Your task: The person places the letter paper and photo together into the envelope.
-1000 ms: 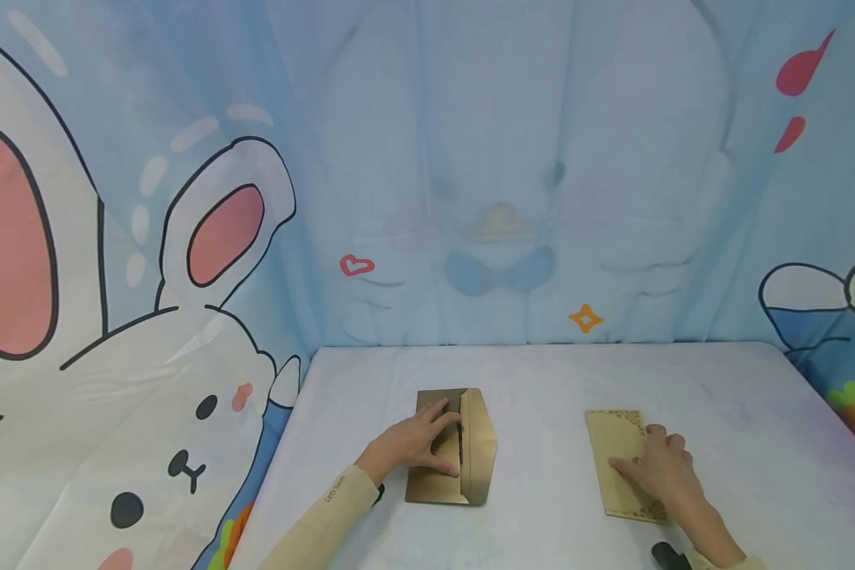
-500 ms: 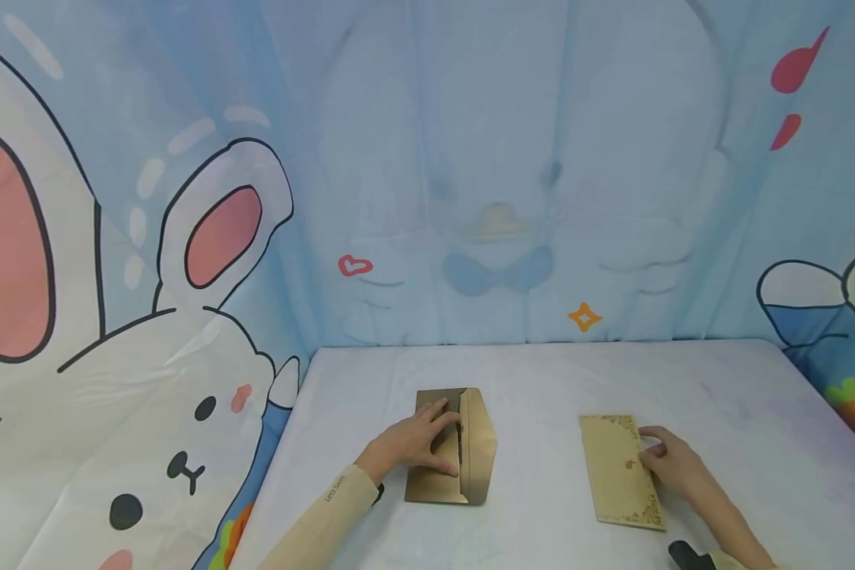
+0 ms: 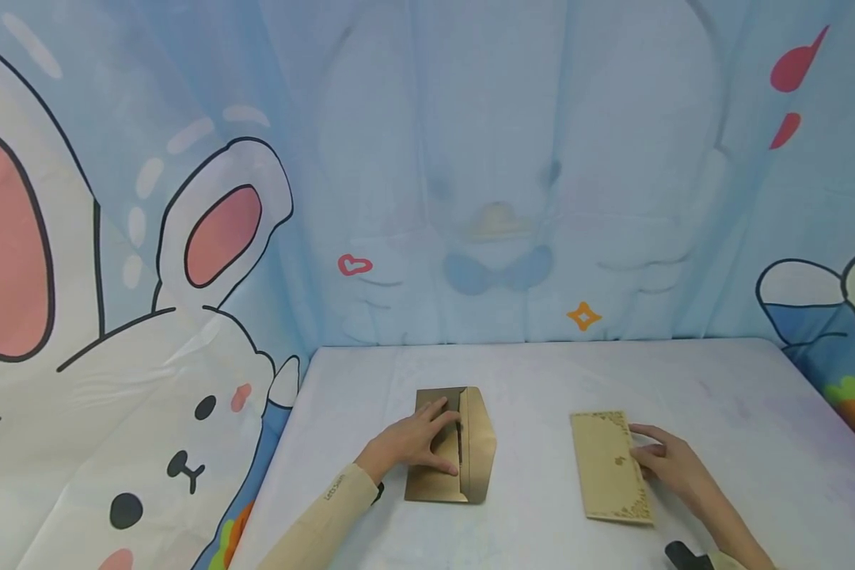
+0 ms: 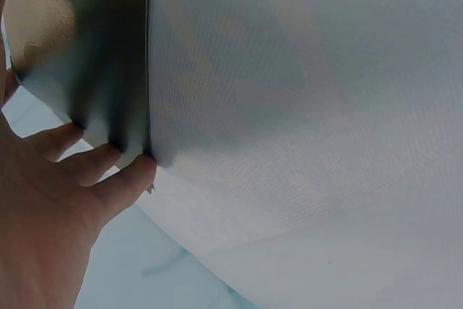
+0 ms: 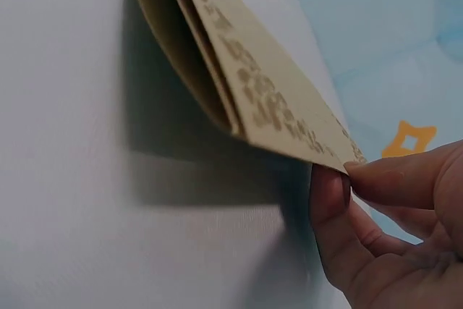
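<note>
A shiny gold envelope [image 3: 479, 447] lies on the table with its flap folded out to the right. My left hand [image 3: 415, 440] rests on it, fingers spread across its body near the opening; the left wrist view shows the fingertips [image 4: 137, 171] touching its surface close to the edge. On the right, my right hand [image 3: 673, 469] pinches the right edge of a folded gold card [image 3: 604, 467] between thumb and fingers. Ornate brown patterns decorate the card's corners. Seen in the right wrist view, the card is tilted, its folded layers slightly parted and casting a shadow on the cloth.
White cloth covers the table [image 3: 530, 412], and a bare stretch lies between envelope and card. Behind it hangs a light blue curtain [image 3: 499, 119] with cartoon prints, including a large rabbit [image 3: 178, 427] at the left.
My right hand has shifted from lying over the card to pinching its right edge, and the card has moved left toward the envelope. The left hand and envelope have stayed put.
</note>
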Available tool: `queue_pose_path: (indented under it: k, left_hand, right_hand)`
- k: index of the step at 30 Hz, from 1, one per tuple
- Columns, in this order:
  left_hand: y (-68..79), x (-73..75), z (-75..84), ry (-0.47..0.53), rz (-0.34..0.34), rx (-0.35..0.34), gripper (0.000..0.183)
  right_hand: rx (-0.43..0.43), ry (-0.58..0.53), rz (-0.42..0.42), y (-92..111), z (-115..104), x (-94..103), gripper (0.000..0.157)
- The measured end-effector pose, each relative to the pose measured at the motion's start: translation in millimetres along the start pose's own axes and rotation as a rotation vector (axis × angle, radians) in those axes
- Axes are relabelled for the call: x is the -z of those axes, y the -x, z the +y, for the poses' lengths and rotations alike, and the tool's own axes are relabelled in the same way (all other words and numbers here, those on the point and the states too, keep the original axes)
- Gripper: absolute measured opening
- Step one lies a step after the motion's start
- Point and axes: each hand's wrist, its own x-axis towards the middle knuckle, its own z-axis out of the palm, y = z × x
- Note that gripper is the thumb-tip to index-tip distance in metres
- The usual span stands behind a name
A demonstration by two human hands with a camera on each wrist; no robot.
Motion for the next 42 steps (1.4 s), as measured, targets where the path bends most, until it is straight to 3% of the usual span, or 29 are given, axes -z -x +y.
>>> queue_pose_path:
  k: [7,20,42]
  left_hand:
    - [-0.1,-1.7,-1.9,0.010,-0.002,-0.011,0.094]
    - [0.0,-1.3,-0.6,-0.001,-0.005,0.002,0.094]
    - [0.4,-1.9,-0.4,-0.013,0.001,0.004,0.096]
  right_hand:
    - [0.037,-0.097,-0.045,0.7,-6.5,-11.2,0.065]
    - [0.040,-0.143,-0.090,2.5,-31.6,-45.8,0.060]
    - [0.077,-0.153,-0.065,-4.6,-58.3,-81.3,0.056]
